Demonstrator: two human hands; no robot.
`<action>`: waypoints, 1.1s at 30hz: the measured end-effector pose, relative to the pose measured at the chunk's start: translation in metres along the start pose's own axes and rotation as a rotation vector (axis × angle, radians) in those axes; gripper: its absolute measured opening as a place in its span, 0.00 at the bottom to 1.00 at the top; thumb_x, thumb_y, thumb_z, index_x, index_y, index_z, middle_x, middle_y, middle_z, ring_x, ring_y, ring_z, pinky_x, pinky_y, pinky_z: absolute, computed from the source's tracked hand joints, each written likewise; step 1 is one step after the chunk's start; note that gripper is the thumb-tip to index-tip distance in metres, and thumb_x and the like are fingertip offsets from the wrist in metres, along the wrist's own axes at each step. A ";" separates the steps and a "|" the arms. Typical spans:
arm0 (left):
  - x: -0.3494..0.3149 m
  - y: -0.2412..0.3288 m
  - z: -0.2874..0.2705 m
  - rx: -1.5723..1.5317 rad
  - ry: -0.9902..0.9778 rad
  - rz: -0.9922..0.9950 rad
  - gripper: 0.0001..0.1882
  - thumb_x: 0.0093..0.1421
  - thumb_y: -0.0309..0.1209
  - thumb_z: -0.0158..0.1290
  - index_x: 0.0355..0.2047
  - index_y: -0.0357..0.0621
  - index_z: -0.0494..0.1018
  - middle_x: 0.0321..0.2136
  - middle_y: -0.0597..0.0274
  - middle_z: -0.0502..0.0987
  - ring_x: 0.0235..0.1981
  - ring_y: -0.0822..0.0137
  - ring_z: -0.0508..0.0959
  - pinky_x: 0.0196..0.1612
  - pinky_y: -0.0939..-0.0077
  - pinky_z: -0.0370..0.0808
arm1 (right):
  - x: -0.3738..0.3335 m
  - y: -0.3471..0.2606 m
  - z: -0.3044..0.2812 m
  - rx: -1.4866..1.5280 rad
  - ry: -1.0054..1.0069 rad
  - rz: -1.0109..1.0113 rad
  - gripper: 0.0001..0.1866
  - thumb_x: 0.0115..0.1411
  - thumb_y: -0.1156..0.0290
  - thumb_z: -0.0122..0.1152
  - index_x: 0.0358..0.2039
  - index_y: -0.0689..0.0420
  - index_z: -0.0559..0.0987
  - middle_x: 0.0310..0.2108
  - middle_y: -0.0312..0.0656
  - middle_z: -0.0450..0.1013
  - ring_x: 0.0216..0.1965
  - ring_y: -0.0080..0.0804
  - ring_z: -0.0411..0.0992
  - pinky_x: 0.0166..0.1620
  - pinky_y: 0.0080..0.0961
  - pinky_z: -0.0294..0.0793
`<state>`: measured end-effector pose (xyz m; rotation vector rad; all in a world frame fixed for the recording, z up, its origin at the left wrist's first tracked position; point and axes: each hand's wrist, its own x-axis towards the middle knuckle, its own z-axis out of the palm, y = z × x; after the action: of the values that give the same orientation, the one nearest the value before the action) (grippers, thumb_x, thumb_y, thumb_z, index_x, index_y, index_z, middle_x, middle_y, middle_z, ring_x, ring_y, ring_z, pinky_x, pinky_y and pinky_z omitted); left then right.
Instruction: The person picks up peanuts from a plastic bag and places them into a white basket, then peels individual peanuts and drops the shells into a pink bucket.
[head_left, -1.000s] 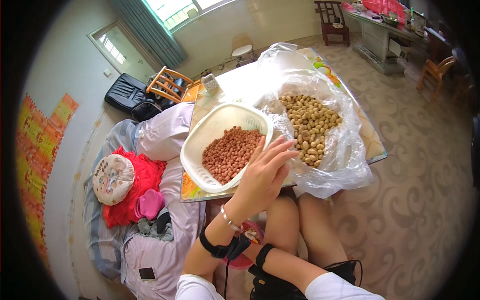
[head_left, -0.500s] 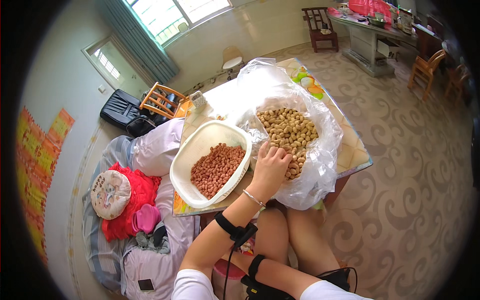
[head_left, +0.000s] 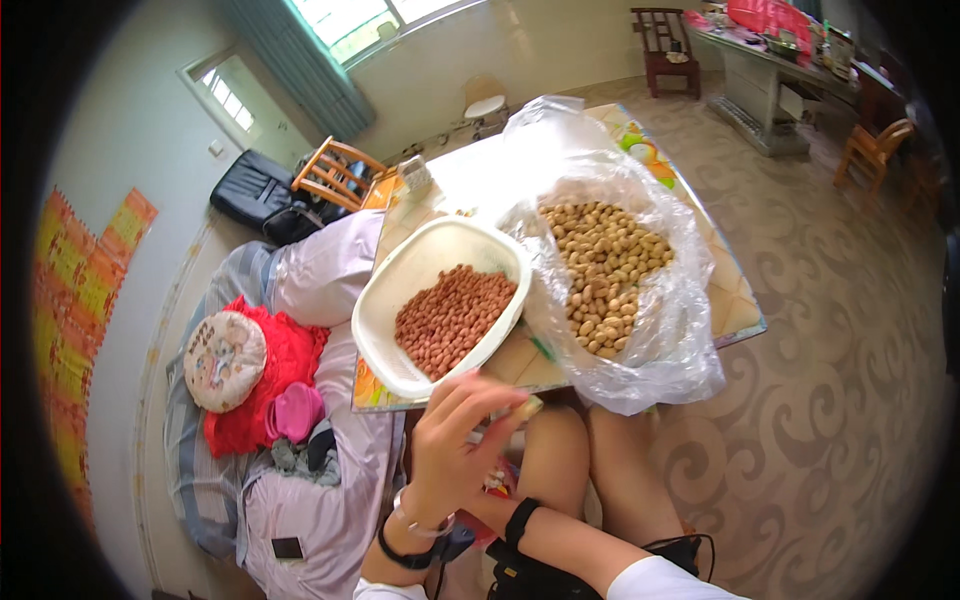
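My left hand (head_left: 462, 440) is raised over my lap, just below the near edge of the table. Thumb and fingers pinch a small pale peanut (head_left: 531, 407), partly blurred. From the lower right my right forearm (head_left: 575, 545) crosses toward the left; its hand is hidden behind my left hand and wrist. Straight ahead on the table stands a white plastic basket (head_left: 368, 352) holding red-skinned shelled peanuts (head_left: 455, 315). To its right lies an opened clear plastic bag (head_left: 672, 350) with many unshelled tan peanuts (head_left: 610, 255) in it.
Beneath both containers is a table (head_left: 735, 300) with a patterned cover. At left a sofa holds a round cushion (head_left: 225, 362), red cloth, a pink item (head_left: 294, 412) and a phone (head_left: 287, 548). A wooden chair (head_left: 340, 175) stands beyond the sofa. Below my hands a colourful container partly shows.
My left hand has left the bag of unshelled peanuts and come back toward my lap with a peanut between its fingers. The view has shifted slightly.
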<state>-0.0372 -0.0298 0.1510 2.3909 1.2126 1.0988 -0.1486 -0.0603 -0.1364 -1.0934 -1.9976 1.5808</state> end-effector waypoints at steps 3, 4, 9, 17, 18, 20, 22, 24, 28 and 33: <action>-0.064 -0.018 -0.046 -0.194 0.078 -0.431 0.08 0.50 0.22 0.55 0.32 0.38 0.73 0.28 0.62 0.76 0.31 0.70 0.73 0.43 0.72 0.69 | 0.008 -0.009 0.001 0.067 0.053 -0.012 0.16 0.52 0.58 0.51 0.26 0.59 0.76 0.27 0.48 0.74 0.27 0.43 0.73 0.31 0.36 0.70; -0.089 -0.027 -0.056 -0.364 0.184 -0.690 0.08 0.51 0.24 0.54 0.33 0.37 0.72 0.29 0.62 0.76 0.31 0.73 0.73 0.42 0.75 0.69 | 0.010 -0.014 0.002 0.110 0.062 -0.012 0.16 0.52 0.58 0.51 0.26 0.60 0.76 0.27 0.48 0.74 0.27 0.43 0.73 0.31 0.36 0.70; -0.201 -0.114 -0.056 -0.628 0.776 -1.107 0.07 0.57 0.28 0.50 0.37 0.43 0.71 0.31 0.66 0.75 0.29 0.79 0.72 0.32 0.83 0.71 | 0.013 -0.034 -0.007 0.637 -0.118 0.198 0.19 0.59 0.53 0.47 0.26 0.57 0.73 0.22 0.34 0.71 0.20 0.20 0.67 0.24 0.18 0.65; -0.266 -0.184 -0.001 -1.201 1.042 -1.328 0.11 0.56 0.41 0.52 0.34 0.50 0.73 0.31 0.72 0.75 0.30 0.76 0.71 0.38 0.79 0.67 | 0.001 -0.039 -0.010 0.526 -0.109 -0.028 0.12 0.57 0.66 0.51 0.33 0.62 0.75 0.28 0.39 0.73 0.28 0.22 0.69 0.30 0.21 0.68; -0.263 -0.188 0.002 -1.205 1.063 -1.336 0.11 0.56 0.41 0.52 0.34 0.50 0.73 0.31 0.72 0.75 0.30 0.76 0.71 0.38 0.79 0.67 | 0.002 -0.036 -0.009 0.530 -0.115 -0.063 0.12 0.57 0.66 0.51 0.33 0.62 0.75 0.28 0.39 0.73 0.28 0.22 0.69 0.30 0.21 0.68; -0.261 -0.190 0.002 -1.198 0.983 -1.252 0.07 0.54 0.38 0.54 0.30 0.52 0.72 0.27 0.73 0.73 0.28 0.77 0.71 0.33 0.81 0.68 | 0.004 -0.031 -0.008 0.580 -0.099 -0.067 0.13 0.57 0.66 0.51 0.36 0.62 0.74 0.28 0.38 0.72 0.29 0.21 0.68 0.30 0.19 0.67; -0.260 -0.186 0.002 -1.148 1.029 -1.256 0.07 0.54 0.37 0.55 0.30 0.52 0.72 0.25 0.73 0.73 0.26 0.76 0.72 0.31 0.81 0.68 | 0.007 -0.030 -0.006 0.560 -0.083 -0.092 0.14 0.57 0.65 0.52 0.39 0.61 0.74 0.29 0.36 0.72 0.29 0.20 0.68 0.29 0.17 0.67; -0.258 -0.182 0.002 -1.198 1.096 -1.253 0.06 0.54 0.36 0.54 0.31 0.52 0.72 0.27 0.73 0.74 0.27 0.77 0.72 0.31 0.83 0.68 | 0.007 -0.031 -0.005 0.604 -0.053 -0.031 0.16 0.57 0.64 0.52 0.42 0.60 0.73 0.30 0.34 0.71 0.29 0.18 0.67 0.28 0.15 0.66; -0.253 -0.172 0.000 -1.126 1.138 -1.232 0.07 0.55 0.35 0.52 0.34 0.51 0.71 0.28 0.71 0.74 0.28 0.76 0.73 0.32 0.82 0.70 | 0.007 -0.035 -0.006 0.564 -0.098 -0.055 0.15 0.57 0.66 0.53 0.43 0.60 0.73 0.30 0.32 0.71 0.29 0.15 0.66 0.29 0.12 0.65; -0.248 -0.172 -0.006 -1.239 1.097 -1.228 0.08 0.55 0.34 0.51 0.35 0.50 0.70 0.29 0.70 0.75 0.29 0.75 0.73 0.34 0.81 0.70 | 0.008 -0.039 -0.010 0.646 -0.067 -0.080 0.15 0.56 0.67 0.55 0.42 0.62 0.73 0.32 0.34 0.72 0.33 0.18 0.68 0.35 0.14 0.67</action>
<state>-0.2350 -0.1150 -0.0610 -0.0617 1.2009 1.7499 -0.1598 -0.0505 -0.0982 -0.6979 -1.3678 2.0247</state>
